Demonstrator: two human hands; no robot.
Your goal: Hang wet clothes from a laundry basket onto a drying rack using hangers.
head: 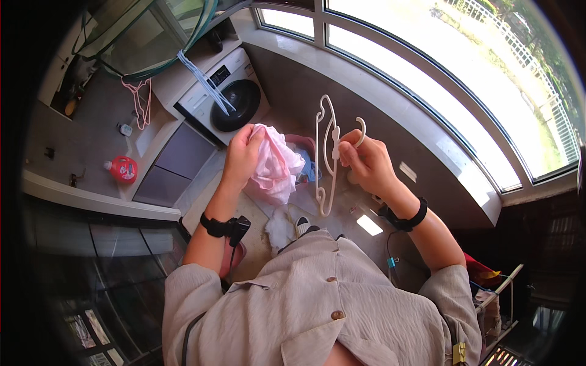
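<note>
My left hand (241, 153) pinches a bunched pink cloth garment (274, 167) by its upper edge, and the fabric hangs down in folds. To the right, my right hand (366, 158) grips a white plastic clothes hanger (327, 183) at the neck, just below its hook. Nothing hangs on the hanger, which is turned with its long bar upright in the picture. A gap separates garment and hanger. Partly hidden behind the garment is a pink basin (304, 139) on the floor, with blue fabric (306, 167) in it.
A white front-loading washing machine (215, 91) stands ahead at left. Blue hangers (203, 78) and pink hangers (139, 103) hang from a dark green hoop-shaped frame (151, 75). A red detergent bottle (122, 169) sits by the left counter. White fluffy material (278, 228) lies near my feet.
</note>
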